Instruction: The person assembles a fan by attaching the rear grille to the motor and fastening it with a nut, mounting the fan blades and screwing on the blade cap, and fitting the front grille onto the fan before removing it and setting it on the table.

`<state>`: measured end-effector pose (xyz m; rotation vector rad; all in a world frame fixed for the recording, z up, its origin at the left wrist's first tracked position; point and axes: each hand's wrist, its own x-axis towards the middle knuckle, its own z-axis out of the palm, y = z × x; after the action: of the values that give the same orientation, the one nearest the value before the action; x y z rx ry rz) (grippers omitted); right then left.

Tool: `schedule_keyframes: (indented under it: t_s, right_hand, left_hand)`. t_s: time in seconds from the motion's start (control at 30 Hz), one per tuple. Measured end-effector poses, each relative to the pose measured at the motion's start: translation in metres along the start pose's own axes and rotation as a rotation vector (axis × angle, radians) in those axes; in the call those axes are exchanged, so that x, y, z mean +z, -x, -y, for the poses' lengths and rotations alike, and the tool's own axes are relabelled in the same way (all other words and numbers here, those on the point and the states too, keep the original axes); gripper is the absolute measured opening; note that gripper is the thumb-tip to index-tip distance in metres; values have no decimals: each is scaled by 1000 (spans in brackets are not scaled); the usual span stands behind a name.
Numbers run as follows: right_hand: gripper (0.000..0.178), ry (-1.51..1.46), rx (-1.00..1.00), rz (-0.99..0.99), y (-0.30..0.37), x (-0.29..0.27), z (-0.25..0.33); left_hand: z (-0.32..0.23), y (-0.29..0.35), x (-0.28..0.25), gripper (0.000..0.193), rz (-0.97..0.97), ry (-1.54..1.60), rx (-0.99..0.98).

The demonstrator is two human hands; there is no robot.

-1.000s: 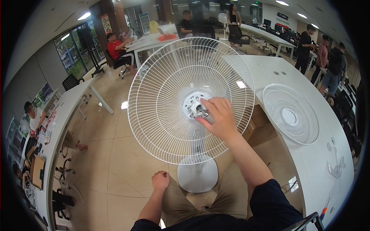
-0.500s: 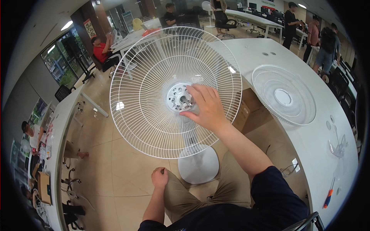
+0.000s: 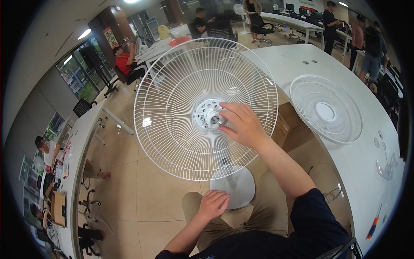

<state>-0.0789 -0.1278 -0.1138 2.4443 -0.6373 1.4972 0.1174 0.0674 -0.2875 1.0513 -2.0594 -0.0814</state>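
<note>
A white pedestal fan stands before me, its round wire rear grille [image 3: 172, 142] facing me with no blades on it. At the grille's middle is the pale hub [image 3: 202, 113], pierced with several holes. My right hand [image 3: 246, 127] is closed at the hub, thumb and fingers pinching a small white ring nut [image 3: 212, 119] around the shaft; the fingers partly cover it. Below the grille, my left hand [image 3: 214, 204] hangs over my lap beside the fan's white base [image 3: 239, 190], fingers loosely stretched and holding nothing that I can see.
On the white table [image 3: 280, 64] at the right lie the front grille [image 3: 345, 116], a clear fan blade [image 3: 386, 168] and an orange-and-blue screwdriver [image 3: 373, 226]. A cardboard box [image 3: 282, 129] stands beneath the table. Another long table [image 3: 88, 146] runs along the left, with people seated beyond.
My left hand has lifted off my left thigh and moved right toward the fan base, its fist loosening. My right hand stays at the hub, its fingers turned slightly. The view has shifted a little.
</note>
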Motion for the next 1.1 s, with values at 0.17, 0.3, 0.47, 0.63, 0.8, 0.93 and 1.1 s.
schedule_keyframes:
  t_s: [0.17,0.3,0.47,0.63,0.8,0.93,1.1]
  right_hand:
    - [47,-21,-50,6,5,14,-2]
    - [49,-14,24,-24,3,20,2]
    - [49,-25,74,-42,-4,16,1]
    - [46,-22,70,-35,-5,8,-4]
    - [45,7,53,-55,-6,11,-2]
    - [47,45,67,-47,-7,10,0]
    - [50,54,77,-29,-4,8,-2]
  left_hand:
    - [-8,-143,-41,30,-437,-163,-40]
    - [13,-198,-63,47,-451,-391,-92]
    - [24,-209,-76,57,-372,-590,-2]
    - [20,-213,-78,60,-348,-595,9]
    - [23,-213,-81,61,-322,-608,1]
    - [33,-212,-80,61,-332,-594,22]
    - [40,-213,-79,59,-333,-602,50]
